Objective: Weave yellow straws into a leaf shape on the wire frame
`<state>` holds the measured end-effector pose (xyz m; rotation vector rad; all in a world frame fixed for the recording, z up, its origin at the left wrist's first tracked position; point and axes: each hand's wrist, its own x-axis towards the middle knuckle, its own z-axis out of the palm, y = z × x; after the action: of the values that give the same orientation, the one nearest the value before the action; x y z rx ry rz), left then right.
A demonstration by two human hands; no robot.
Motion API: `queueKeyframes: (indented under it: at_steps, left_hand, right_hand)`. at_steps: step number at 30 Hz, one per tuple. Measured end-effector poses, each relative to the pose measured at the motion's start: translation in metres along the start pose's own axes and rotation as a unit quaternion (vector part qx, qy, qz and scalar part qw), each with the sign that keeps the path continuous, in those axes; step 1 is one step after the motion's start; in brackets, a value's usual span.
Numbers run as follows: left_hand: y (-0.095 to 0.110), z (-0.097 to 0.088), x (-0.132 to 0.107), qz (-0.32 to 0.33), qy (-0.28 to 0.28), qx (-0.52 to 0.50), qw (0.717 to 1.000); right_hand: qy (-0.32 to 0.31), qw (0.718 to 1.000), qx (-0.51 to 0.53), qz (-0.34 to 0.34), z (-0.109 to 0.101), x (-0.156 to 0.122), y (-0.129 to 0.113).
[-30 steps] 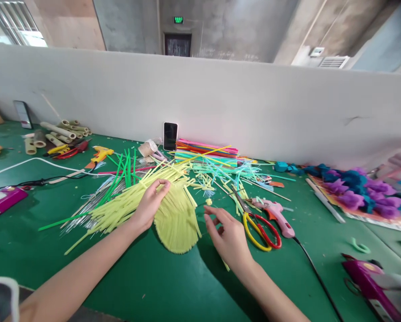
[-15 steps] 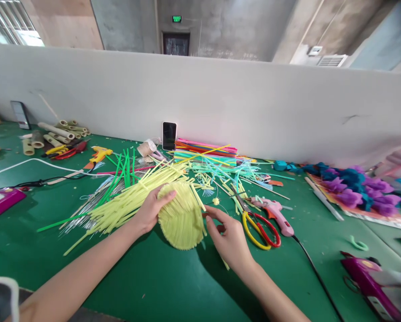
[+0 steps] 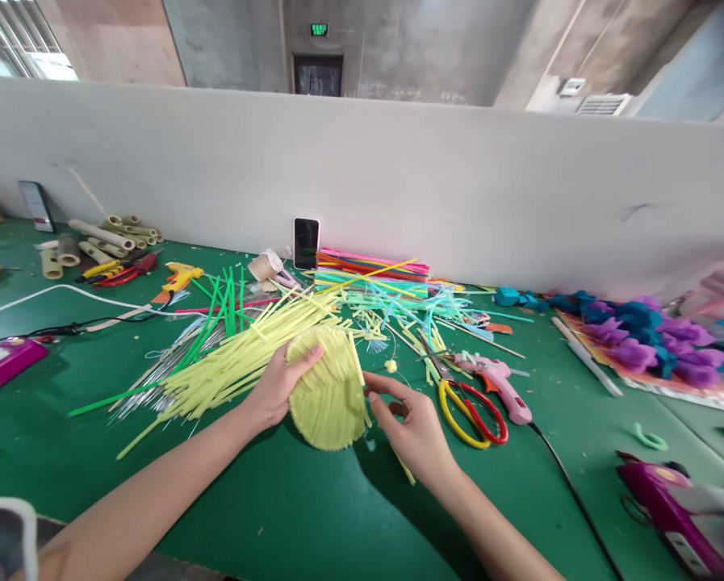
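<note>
My left hand (image 3: 282, 386) holds a pale yellow, leaf-like oval (image 3: 328, 403) made of pipe cleaners laid side by side in a slanted pattern. Its thumb lies on the front face, and the other fingers are hidden behind. At the oval's right edge runs a single pale yellow pipe cleaner (image 3: 357, 359). My right hand (image 3: 415, 420) is closed in a pinch there, thumb and forefinger at this strip. A thin yellow end (image 3: 406, 468) shows below the right hand. Behind the oval lies a heap of pale yellow pipe cleaners (image 3: 240, 355).
Right of my hands lie scissors (image 3: 474, 415) with red and yellow handles and a pink glue gun (image 3: 500, 387), its cord trailing forward. A phone (image 3: 306, 244) leans on the white partition. Left are a yellow glue gun (image 3: 182, 277) and bamboo pieces (image 3: 110, 238); far right, purple flowers (image 3: 634, 353).
The oval has turned slightly and looks a little narrower. My right fingertips have shifted slightly left along with its edge. The things on the table stay put.
</note>
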<state>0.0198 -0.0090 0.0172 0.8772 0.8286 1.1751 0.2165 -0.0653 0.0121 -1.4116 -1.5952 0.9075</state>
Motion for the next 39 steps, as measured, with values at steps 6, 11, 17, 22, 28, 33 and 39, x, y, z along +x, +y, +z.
queueKeyframes:
  at_steps: [6, 11, 17, 22, 28, 33, 39]
  left_hand:
    - [0.0, -0.003, 0.001, 0.0, -0.009, -0.002, 1.0]
    - [0.001, -0.003, 0.0, -0.002, -0.021, 0.003, 1.0]
    - [0.006, -0.004, 0.002, -0.022, -0.005, 0.014, 1.0]
    - [0.008, -0.005, 0.002, -0.038, -0.01, 0.027, 0.999]
    - [0.007, -0.002, 0.001, -0.05, -0.029, 0.047, 0.997]
    - [0.008, -0.002, 0.0, -0.051, -0.039, 0.05, 0.997]
    - [0.006, -0.002, 0.0, -0.074, -0.051, 0.061, 0.994]
  right_hand:
    - [0.008, 0.999, 0.028, -0.026, 0.001, 0.003, 0.002]
    - [0.009, 0.999, 0.018, -0.039, 0.002, 0.001, 0.001]
    - [0.065, 0.996, -0.048, -0.027, -0.007, 0.001, -0.003]
    - [0.142, 0.958, -0.193, -0.158, -0.012, 0.002, -0.005]
    - [0.127, 0.923, -0.273, -0.24, -0.006, 0.0, -0.002]
    - [0.125, 0.924, -0.268, -0.244, -0.006, 0.001, 0.0]
    - [0.127, 0.925, -0.279, -0.223, -0.007, 0.002, 0.003]
